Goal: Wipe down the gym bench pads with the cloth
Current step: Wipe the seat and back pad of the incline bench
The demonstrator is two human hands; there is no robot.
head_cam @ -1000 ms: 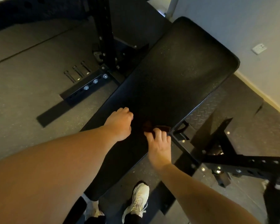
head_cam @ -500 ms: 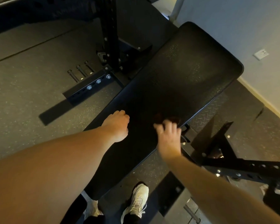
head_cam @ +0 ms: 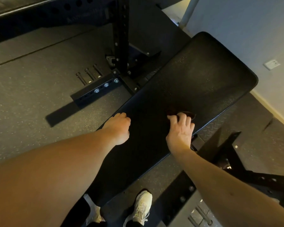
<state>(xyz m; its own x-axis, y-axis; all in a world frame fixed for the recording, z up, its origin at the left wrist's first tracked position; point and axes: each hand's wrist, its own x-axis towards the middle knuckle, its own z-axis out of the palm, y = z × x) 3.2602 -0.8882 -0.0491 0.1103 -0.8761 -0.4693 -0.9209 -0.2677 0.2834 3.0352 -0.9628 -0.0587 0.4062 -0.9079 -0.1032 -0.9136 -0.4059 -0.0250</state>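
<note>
Cloth (head_cam: 189,114) | gripped under right hand (head_cam: 180,130) on bench pad (head_cam: 203,76) | left hand (head_cam: 119,126) clenched, apart, at pad edge

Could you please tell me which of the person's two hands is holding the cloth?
The right hand: its fingers curl onto the dark cloth on the bench pad. The left hand rests at the pad's left edge without any cloth.
</note>
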